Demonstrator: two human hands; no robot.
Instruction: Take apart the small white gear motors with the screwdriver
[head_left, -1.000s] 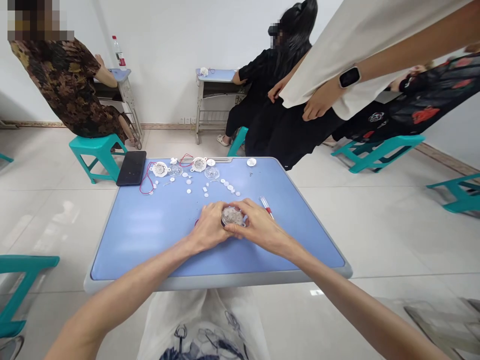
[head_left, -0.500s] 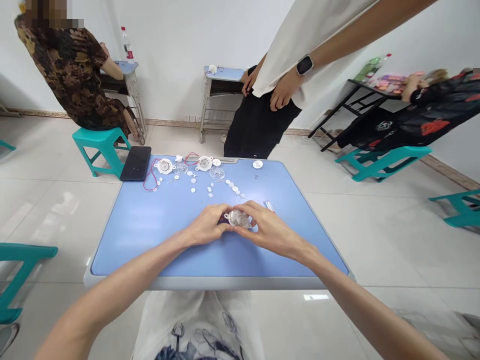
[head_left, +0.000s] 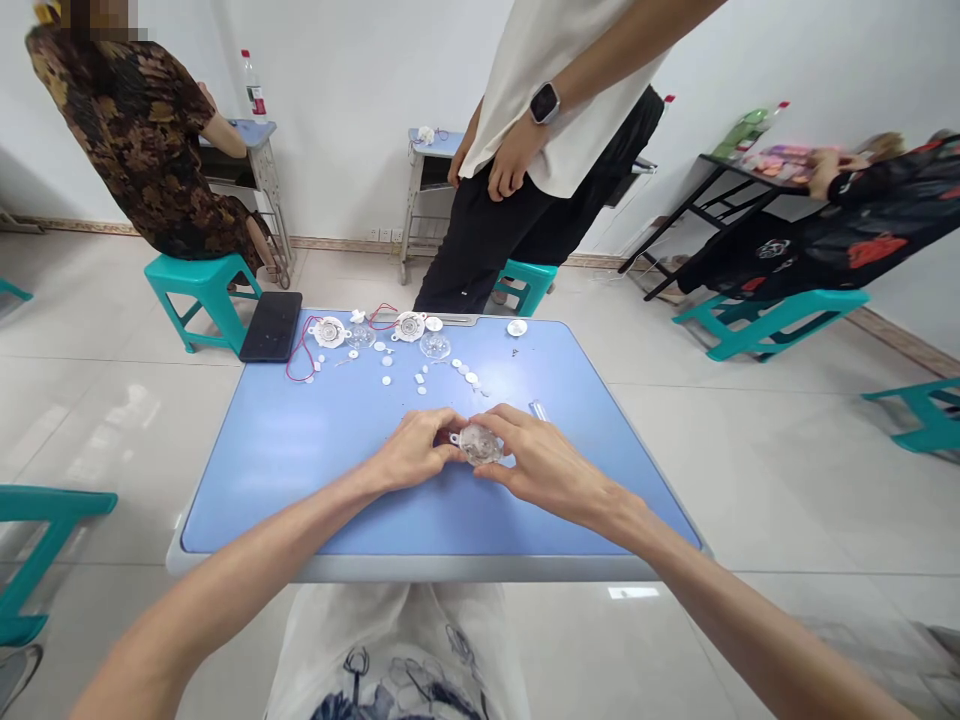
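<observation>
Over the middle of the blue desk (head_left: 300, 470), both my hands close around a small round clear plastic part (head_left: 480, 443). My left hand (head_left: 416, 452) pinches its left side with curled fingers. My right hand (head_left: 536, 462) grips it from the right, fingers bent over its top. A bit of red shows under the part. A clear tube (head_left: 538, 408) lies just beyond my right hand.
At the desk's far edge lie white round housings (head_left: 330, 331), a red wire (head_left: 298, 352), clear domes (head_left: 435, 346) and several small white pieces. A black phone (head_left: 271, 325) overhangs the far left corner. A standing person (head_left: 525, 170) is just behind the desk; teal stools (head_left: 202, 290) surround it.
My hands stay on the round part and have turned it slightly. The standing person has stepped left behind the desk, uncovering the black table at right.
</observation>
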